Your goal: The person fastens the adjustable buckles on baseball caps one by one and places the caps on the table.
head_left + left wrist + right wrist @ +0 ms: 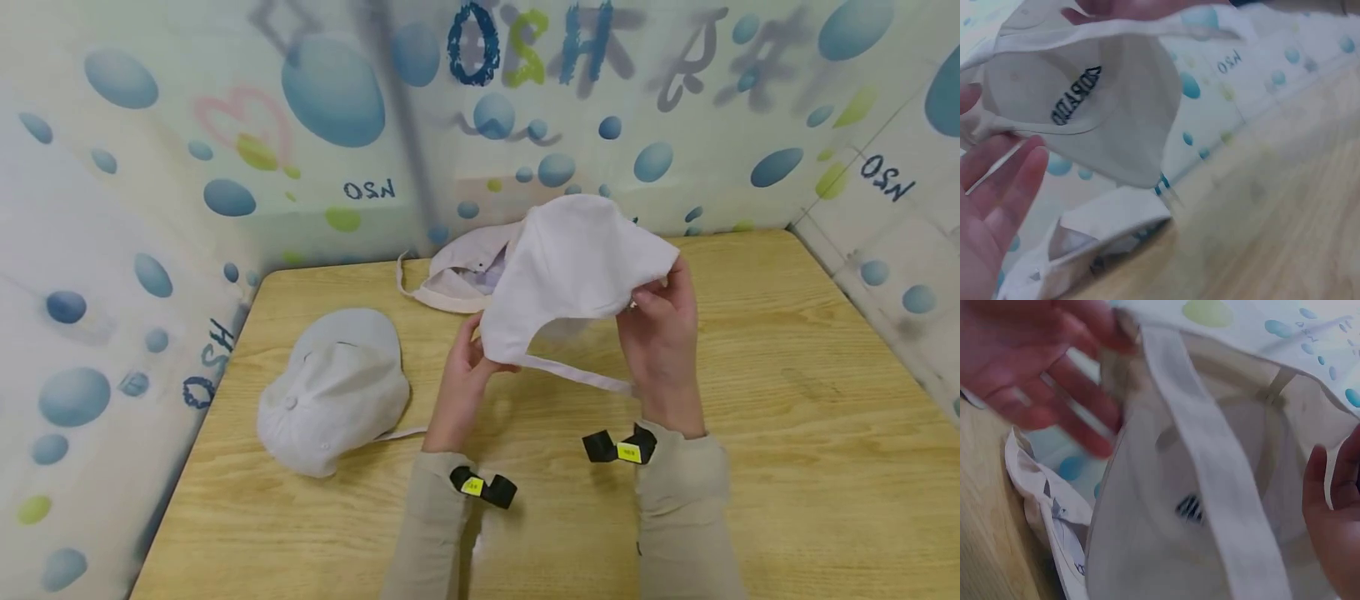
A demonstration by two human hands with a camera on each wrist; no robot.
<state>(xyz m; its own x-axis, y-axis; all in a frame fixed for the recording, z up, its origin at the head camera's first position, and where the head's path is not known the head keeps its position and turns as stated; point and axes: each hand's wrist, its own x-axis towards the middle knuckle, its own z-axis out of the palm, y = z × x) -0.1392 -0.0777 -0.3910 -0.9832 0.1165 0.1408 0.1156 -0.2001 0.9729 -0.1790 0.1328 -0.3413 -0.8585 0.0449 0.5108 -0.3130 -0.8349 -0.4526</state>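
A white cap is held up above the table by both hands, its thin strap hanging below. My left hand pinches the cap's left edge between thumb and fingers. At the opposite edge, my right hand grips it with the thumb in front. Dark lettering shows inside the cap in the left wrist view. Behind it a pale pinkish cap lies on its side, partly hidden. A light grey cap with a bluish brim rests on the table left of my left hand.
The wooden table reaches back to walls printed with blue and green spots and letters. A strap trails from the grey cap toward my left wrist. Black bands with yellow labels are on both sleeves.
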